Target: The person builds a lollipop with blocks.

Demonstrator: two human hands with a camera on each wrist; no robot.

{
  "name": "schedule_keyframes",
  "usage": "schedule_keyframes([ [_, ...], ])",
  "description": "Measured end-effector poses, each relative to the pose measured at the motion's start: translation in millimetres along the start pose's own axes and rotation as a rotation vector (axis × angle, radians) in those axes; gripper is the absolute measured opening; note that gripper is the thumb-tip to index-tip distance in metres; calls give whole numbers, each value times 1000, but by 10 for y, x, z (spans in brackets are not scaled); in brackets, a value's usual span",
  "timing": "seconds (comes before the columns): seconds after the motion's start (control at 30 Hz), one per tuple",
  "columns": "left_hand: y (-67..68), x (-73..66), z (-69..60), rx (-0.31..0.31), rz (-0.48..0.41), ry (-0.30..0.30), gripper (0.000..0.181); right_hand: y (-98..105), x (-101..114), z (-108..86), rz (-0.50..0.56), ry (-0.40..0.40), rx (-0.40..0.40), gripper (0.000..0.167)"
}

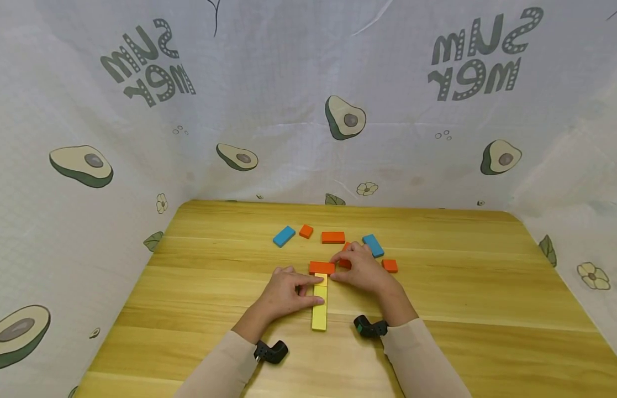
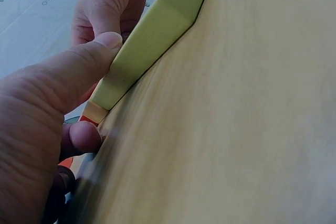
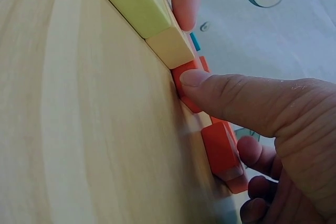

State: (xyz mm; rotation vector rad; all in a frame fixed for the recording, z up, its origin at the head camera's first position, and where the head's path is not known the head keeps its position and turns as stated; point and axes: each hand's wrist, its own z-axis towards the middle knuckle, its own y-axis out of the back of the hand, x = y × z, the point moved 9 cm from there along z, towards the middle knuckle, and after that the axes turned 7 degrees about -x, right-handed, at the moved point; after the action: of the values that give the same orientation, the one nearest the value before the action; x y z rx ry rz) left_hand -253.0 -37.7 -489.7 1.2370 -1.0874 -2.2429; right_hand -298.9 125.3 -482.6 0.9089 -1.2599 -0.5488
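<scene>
Reversed lettering (image 1: 148,62) spells "Summer" on the pale avocado-print cloth (image 1: 273,66), left of centre. On the wood-grained table (image 1: 462,298), the left hand (image 1: 285,293), thumb and index finger parted, touches the yellow block (image 1: 319,318) and light-orange block (image 3: 170,48), the latter meeting the red block (image 1: 318,267), whose right end the right hand (image 1: 363,269) pinches between thumb and index finger. Farther right, reversed print (image 1: 482,54) repeats "Summer".

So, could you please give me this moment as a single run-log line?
left hand: touching yellow rectangular block, pale-orange square block | right hand: pinching crosswise red-orange rectangular block | layout: T shape
</scene>
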Motion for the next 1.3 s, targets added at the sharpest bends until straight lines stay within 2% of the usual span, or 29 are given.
schedule_keyframes([
  [0.9,-8,3,8,3,17,2,46,9,8,-6,-16,-11,9,28],
  [1.3,-9,6,8,13,-3,13,46,66,-98,5,68,-25,12,38],
])
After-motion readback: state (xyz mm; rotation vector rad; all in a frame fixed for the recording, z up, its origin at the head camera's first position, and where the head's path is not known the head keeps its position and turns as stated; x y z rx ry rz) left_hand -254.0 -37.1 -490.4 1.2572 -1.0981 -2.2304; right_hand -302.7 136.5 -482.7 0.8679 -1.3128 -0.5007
